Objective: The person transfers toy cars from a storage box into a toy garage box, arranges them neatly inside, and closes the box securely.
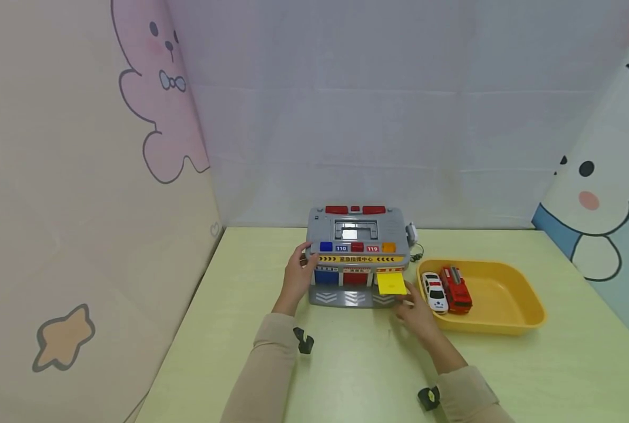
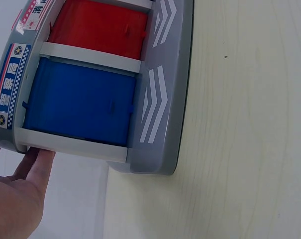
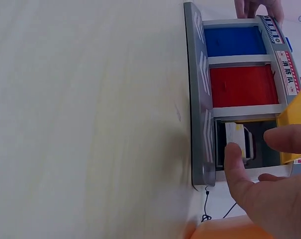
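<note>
R hand [image 1: 416,310] is sitting nearest, at the front-right corner of the garage [image 1: 355,258]; thumb and fingers [image 3: 284,138] are pinching the edge of the yellow door [image 1: 392,283], which is swung up and open. Inside that bay a small white-and-yellow car [image 3: 238,142] is parked, nose or tail can't be told, w/ its long axis running front-to-back in the bay, lined up w/ the arrows on the ramp.

L hand [image 1: 297,276] is bracing the garage's left side, fingers lying fairly straight against the wall, not wrapping anything. Blue door [image 2: 80,102] and red door [image 2: 98,26] are both down.

Garage is standing on the table [image 1: 357,364], mid-table, front facing the person, long axis left-right. Judging by looks: hollow hard plastic, light, stiff, prob. sliding easily on the smooth top, so the side brace is doing real work. Door is thin, hinged at the top; best taken at its free lower edge, gently, since hinge pins seem the weak spot. The car looks light, rigid, free-rolling; best held across its sides.

Right of it, the tray [image 1: 510,320] is holding a white car [image 1: 434,292] and a fire truck [image 1: 456,289], side by side, both lying roughly near-far.
</note>
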`<state>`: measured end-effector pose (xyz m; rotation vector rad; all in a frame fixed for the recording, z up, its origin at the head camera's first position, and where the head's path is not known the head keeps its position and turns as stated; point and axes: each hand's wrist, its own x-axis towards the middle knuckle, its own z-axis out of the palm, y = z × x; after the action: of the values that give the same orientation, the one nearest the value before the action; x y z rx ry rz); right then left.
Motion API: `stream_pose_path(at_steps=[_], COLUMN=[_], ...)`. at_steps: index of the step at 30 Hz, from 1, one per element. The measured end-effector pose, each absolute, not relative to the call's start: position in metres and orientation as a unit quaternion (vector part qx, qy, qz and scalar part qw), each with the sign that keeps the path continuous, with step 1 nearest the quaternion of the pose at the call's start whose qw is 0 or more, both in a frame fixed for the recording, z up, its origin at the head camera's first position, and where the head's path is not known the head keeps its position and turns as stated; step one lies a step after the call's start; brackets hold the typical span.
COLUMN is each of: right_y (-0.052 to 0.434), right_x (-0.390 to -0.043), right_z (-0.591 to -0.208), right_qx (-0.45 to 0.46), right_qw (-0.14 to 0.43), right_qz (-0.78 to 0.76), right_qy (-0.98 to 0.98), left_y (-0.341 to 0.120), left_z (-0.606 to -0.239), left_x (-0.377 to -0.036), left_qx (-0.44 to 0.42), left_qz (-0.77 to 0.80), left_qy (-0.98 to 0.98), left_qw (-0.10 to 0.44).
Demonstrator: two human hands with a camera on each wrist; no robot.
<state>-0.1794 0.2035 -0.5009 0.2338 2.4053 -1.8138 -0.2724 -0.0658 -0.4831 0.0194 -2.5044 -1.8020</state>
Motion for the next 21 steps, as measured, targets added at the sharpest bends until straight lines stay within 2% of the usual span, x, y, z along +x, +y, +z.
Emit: stream_pose_path(at_steps=[9, 21], right_y=[0.204, 0.208], right_x=[-0.178, -0.184], right_z=[-0.489, -0.469], right_qx=[0.075, 0.066], right_qw=[0.038, -0.032], right_qz=[-0.581, -0.542], right_qy=[0.809, 0.837], left_y=[-0.067, -0.066], left_z=[-0.485, -0.484], left_x=[-0.274, -0.274], left_qx=[0.010, 0.005], left_qz=[-0.581, -0.585], left_qy=[-0.814, -0.811], left_qw=[0.026, 0.024])
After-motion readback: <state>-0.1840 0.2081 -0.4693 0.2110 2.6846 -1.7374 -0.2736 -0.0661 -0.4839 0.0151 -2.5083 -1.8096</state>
